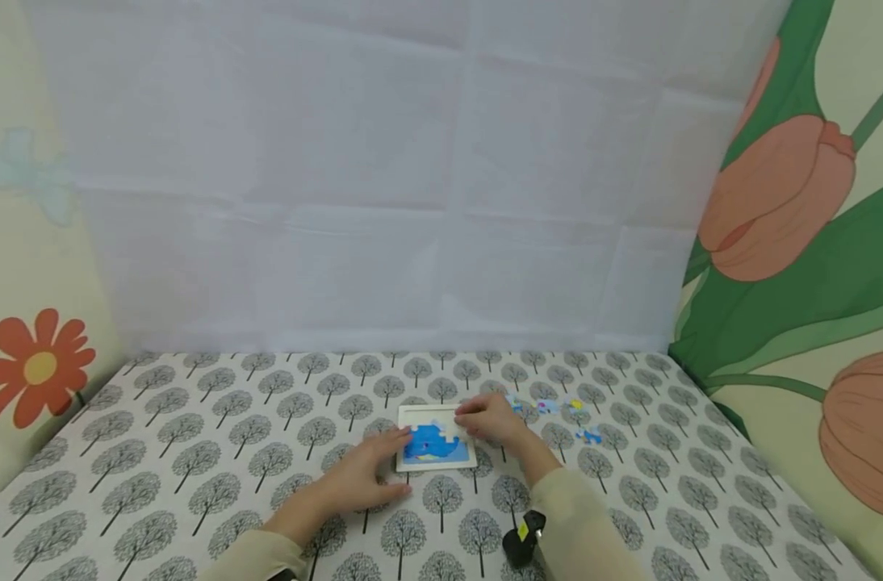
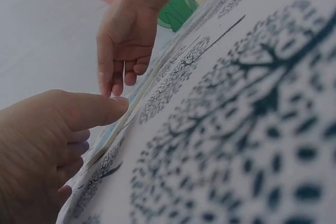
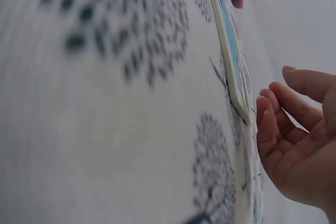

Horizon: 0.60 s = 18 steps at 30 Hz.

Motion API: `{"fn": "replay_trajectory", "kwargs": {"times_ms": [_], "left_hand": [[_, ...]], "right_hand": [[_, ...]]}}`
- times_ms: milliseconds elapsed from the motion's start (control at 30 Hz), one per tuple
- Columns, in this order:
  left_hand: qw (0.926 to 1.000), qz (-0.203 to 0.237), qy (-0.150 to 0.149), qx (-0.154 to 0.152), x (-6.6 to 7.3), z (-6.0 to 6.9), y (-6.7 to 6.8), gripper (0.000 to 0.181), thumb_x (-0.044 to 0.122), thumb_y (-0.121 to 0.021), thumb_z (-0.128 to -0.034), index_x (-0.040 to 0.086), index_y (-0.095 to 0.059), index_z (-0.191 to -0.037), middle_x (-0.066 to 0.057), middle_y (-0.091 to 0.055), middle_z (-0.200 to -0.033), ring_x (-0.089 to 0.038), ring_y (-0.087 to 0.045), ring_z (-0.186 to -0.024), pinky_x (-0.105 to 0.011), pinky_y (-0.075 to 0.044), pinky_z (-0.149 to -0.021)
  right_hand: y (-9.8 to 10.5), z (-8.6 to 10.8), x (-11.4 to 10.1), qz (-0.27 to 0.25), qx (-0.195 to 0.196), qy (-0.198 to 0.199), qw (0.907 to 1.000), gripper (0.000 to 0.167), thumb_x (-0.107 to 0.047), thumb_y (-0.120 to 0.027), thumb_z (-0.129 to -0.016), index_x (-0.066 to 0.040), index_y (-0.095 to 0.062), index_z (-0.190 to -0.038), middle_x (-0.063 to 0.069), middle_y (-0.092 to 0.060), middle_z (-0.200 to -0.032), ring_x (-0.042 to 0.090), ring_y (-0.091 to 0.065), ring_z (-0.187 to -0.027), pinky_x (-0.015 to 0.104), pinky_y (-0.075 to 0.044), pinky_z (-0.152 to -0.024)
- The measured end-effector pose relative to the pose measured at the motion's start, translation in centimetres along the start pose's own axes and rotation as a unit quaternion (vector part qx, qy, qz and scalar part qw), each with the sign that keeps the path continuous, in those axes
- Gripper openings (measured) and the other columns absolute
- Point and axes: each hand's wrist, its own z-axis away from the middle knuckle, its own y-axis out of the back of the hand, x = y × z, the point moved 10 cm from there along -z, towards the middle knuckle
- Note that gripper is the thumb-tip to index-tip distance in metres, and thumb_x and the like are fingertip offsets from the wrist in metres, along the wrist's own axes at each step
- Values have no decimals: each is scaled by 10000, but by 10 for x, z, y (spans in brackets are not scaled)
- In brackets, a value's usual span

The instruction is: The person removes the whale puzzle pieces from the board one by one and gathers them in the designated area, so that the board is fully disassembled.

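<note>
On the cloth (image 1: 216,452), the puzzle (image 1: 428,445) looks light, stiff, best taken by its rim (image 1: 437,466); left hand (image 1: 361,478) and right hand (image 1: 494,420), fingers loosely parted, show nothing gripped.

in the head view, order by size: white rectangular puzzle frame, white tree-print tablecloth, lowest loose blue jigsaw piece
1. White tree-print tablecloth
2. White rectangular puzzle frame
3. Lowest loose blue jigsaw piece

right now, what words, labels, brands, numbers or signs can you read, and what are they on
None can be read in any view.
Yellow patch on the black device: too small to tell if it bears text.
Puzzle and loose pieces: no text I can make out.
</note>
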Motion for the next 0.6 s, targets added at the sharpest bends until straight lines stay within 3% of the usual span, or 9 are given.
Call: {"fn": "replay_trajectory", "kwargs": {"times_ms": [167,433,600], "left_hand": [[10000,96,12,-11,-4,0,-2,696,366,-651,-727,9,-411,-1273,-114,-340,-1334,-324,-264,-1217,-505,-193,-964],[9996,282,-39,-10,-6,1,-4,693,363,-654,-729,8,-412,-1273,-121,-353,-1325,-337,-273,-1209,-514,-209,-954],[9993,367,67,-49,-7,1,-5,704,362,-664,-720,13,-409,-1276,-122,-347,-1328,-339,-269,-1210,-520,-202,-953]], "right_hand": [[-9,0,-4,237,35,20,9997,182,-153,-618,-802,-30,-642,-933,28,-591,-829,154,-549,-687,287,-469,-570],[-16,1,2,-42,-85,106,9999,241,-151,-631,-794,-7,-626,-988,68,-573,-961,214,-536,-871,346,-457,-730],[-20,1,2,104,-177,209,9996,255,-157,-634,-792,-20,-630,-1008,59,-576,-973,218,-533,-895,342,-454,-743]]}}
